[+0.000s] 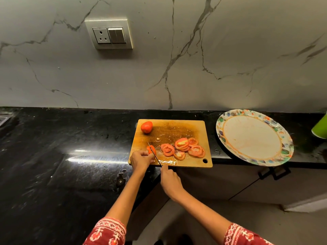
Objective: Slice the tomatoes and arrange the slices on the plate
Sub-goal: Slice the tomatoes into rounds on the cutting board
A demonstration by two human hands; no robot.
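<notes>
Head view showed your cutting board [169, 131] lying at the front edge of the black desk [62, 147], near the desk's inner corner where the front edge steps back. Your left hand [141, 159] sat at the board's near left corner, its fingers [149, 155] curled over the remaining tomato piece [151, 149] and pinning it to the wood. Your right hand [170, 181] was just in front of the board's near edge, fingers clenched around the handle of the knife [154, 153], the forefinger stretched forward along it; the handle itself was hidden in your grip. The thin blade ran diagonally across the tomato piece, right beside your left fingertips.

Cut slices [183, 147] lay in an overlapping cluster on the right half of the board, near its front edge, just above the hanging hole in the near right corner. One whole tomato [146, 127] rested at the board's far left corner, well apart from the slices. Juice and seeds wetted the middle of the board.

To the right of the board, your patterned plate [230, 121] sat on the desk with its near rim overhanging the front edge; no slices were on it. A green object [320, 128] stood at the right border, beyond the plate. A wall socket [108, 34] was set in the marble backsplash behind the desk.
</notes>
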